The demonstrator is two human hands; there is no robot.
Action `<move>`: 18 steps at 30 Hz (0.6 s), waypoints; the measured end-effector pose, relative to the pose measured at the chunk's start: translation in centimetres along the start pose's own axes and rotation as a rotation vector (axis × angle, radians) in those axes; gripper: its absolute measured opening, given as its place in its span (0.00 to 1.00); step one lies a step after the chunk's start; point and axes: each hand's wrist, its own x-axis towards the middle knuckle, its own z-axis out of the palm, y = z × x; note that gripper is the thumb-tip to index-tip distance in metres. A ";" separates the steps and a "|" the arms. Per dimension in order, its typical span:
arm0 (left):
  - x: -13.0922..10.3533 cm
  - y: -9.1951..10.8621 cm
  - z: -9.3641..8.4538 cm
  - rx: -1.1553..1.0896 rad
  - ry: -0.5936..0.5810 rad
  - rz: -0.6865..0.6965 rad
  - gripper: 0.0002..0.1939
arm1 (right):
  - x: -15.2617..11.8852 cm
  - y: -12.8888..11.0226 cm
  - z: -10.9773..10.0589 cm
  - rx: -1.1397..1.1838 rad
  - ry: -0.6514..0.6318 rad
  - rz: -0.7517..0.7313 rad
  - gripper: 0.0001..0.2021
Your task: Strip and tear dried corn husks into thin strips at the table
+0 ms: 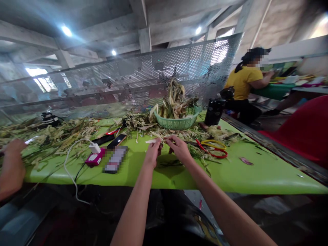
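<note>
Over the green table, my left hand (153,153) pinches a pale, slender plant strip (151,141), whose tip sticks out to the left past the fingers. My right hand (178,147) is close beside it, thumb and fingertips closed together at the strip's other end. Exactly what is between the right fingertips is partly hidden. Just beyond both hands lie dry leaf scraps (169,134). Scissors with red and yellow handles (214,147) rest to the right of my right hand, among green trimmings.
Behind stands a green basket (176,123) of withered leaves, with a black container (214,112) to its right. On the left are two phones (115,160), a magenta power strip (94,158) and a white cable (67,160). Another person's hand (14,147) shows far left; a yellow-shirted person (241,82) sits right.
</note>
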 end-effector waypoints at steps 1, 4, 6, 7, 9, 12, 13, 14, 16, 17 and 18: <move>0.0 -0.1 0.0 0.041 -0.018 0.025 0.21 | 0.0 0.1 0.1 0.012 -0.003 0.008 0.12; 0.3 -0.3 -0.1 0.150 -0.080 0.106 0.18 | 0.0 0.1 0.3 0.069 0.002 0.014 0.12; 0.5 -0.4 -0.1 0.154 -0.120 0.104 0.17 | 0.0 -0.2 0.3 0.099 0.015 0.007 0.13; 0.5 -0.4 -0.1 0.143 -0.133 0.092 0.16 | 0.0 -0.4 0.2 0.112 0.019 0.006 0.13; 0.6 -0.4 0.0 0.125 -0.134 0.070 0.15 | 0.1 -0.7 0.2 0.135 0.022 0.010 0.13; 0.4 -0.3 0.1 0.123 -0.108 0.054 0.13 | 0.3 -0.7 0.2 0.149 0.017 0.013 0.08; 0.2 -0.3 0.1 0.122 -0.101 0.048 0.13 | 0.4 -0.6 0.3 0.146 0.013 0.012 0.07; 0.1 -0.2 0.2 0.121 -0.093 0.043 0.12 | 0.5 -0.4 0.3 0.140 0.007 0.010 0.07; -0.1 0.0 0.3 0.122 -0.083 0.039 0.11 | 0.7 0.1 0.4 0.122 -0.003 -0.001 0.08; -0.1 0.1 0.4 0.124 -0.072 0.034 0.11 | 0.8 0.3 0.5 0.112 -0.005 -0.012 0.09; -0.1 0.1 0.4 0.125 -0.058 0.026 0.11 | 0.9 0.5 0.5 0.102 -0.004 -0.025 0.09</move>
